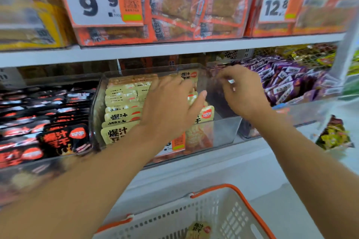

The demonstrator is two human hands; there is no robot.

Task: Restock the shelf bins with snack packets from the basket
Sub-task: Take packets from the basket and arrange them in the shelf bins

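Beige snack packets (120, 103) stand in rows in a clear bin (223, 130); left hand (171, 108) flat on them, right hand (240, 91) pinching something unclear. Basket (223, 209) below; purple packets (287, 77) beside.

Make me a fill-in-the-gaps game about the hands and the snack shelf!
1. The left hand rests on the packets in the clear bin; those packets are ____ in colour.
2. The bin to the right of the right hand holds ____ packets.
3. The basket below the shelf has ____ handles.
4. The big price sign on the upper shelf shows ____.

Missing words: beige; purple; orange; 9.9
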